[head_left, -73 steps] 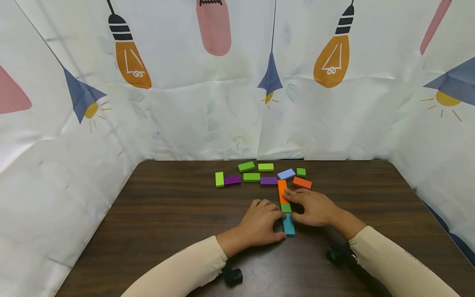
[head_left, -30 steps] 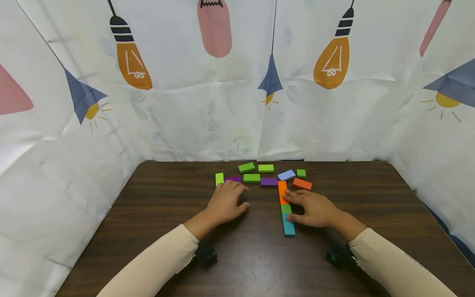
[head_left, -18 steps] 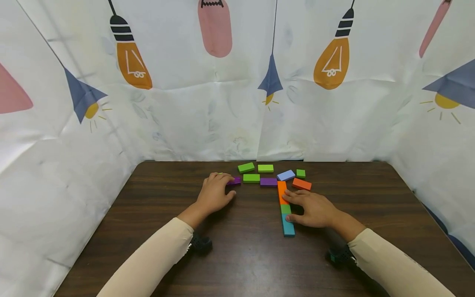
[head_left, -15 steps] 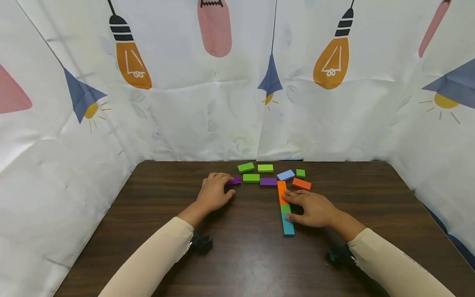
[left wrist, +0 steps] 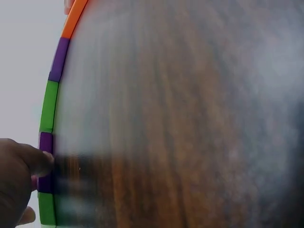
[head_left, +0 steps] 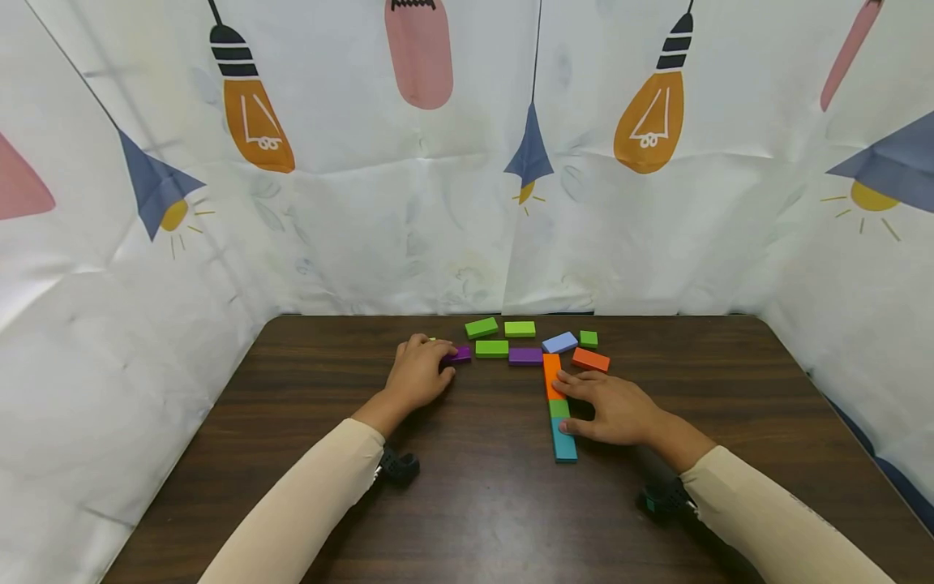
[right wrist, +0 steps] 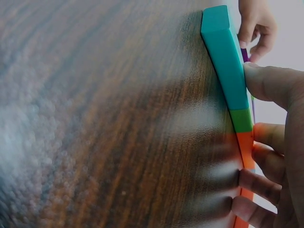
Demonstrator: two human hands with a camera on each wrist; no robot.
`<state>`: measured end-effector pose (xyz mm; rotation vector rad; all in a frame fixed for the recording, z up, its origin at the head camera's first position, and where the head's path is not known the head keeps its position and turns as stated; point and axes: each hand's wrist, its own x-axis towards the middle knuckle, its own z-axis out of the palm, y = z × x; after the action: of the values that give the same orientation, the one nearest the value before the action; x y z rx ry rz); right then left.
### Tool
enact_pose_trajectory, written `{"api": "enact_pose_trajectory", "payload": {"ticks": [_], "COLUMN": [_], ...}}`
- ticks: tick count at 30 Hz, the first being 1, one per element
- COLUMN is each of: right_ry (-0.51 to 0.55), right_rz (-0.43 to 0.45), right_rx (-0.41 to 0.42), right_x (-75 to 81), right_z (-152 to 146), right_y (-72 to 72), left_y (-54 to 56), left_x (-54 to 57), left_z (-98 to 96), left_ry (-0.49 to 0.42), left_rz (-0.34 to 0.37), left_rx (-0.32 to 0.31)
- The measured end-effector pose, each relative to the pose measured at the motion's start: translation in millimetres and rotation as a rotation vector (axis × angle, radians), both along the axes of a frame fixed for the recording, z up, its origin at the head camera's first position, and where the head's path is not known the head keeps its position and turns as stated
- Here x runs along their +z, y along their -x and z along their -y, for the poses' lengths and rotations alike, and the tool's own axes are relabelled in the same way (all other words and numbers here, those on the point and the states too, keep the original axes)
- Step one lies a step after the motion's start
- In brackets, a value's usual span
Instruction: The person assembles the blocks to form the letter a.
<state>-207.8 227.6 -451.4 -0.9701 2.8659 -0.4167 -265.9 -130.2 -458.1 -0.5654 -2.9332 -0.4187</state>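
Note:
My left hand reaches to the left end of the row at the back. Its relaxed fingers cover much of a lime green block and the left part of a purple block. In the left wrist view its thumb overlaps the purple block's front face. My right hand rests beside a column of blocks: orange, green and teal, joined end to end. Its fingertips touch the orange part and its thumb touches the teal block's right side.
A green block and a second purple block continue the row to the column's top. Behind lie a green block and a lime block. Light blue, small green and red-orange blocks lie right.
My left hand has left the teal block and moved left and away to the row's left end, then shifted only slightly. The right hand stays at the column, its thumb now over the teal block's edge.

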Motion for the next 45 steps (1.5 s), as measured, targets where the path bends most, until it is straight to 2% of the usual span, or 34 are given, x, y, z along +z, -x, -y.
{"api": "enact_pose_trajectory", "payload": {"ticks": [9,15,28,38,45], "right_ry": [-0.001,-0.001,0.007,0.016,0.020], "right_rz": [0.001,-0.001,-0.002,-0.005,-0.016], "right_rx": [-0.003,0.001,0.004,0.007,0.017], "right_x": [-1.7,-0.9,-0.7,-1.0,-2.4], "right_z": [-0.6,-1.8,-1.9,-1.0,-2.1], "right_y": [2.3,1.5,0.6,0.3,0.3], "left_y": [3.0,1.1,-16.3,-29.4,-34.5], "left_x": [0.7,-0.6,4.9,7.0,4.8], "left_z": [0.5,1.6,-11.4,-31.1,-42.8], "left_ry": [-0.009,-0.032,-0.104,-0.136,-0.151], "left_rz": [-0.006,-0.022,-0.090,-0.062,-0.032], "left_rx": [0.007,-0.022,-0.183,-0.301,-0.344]}}
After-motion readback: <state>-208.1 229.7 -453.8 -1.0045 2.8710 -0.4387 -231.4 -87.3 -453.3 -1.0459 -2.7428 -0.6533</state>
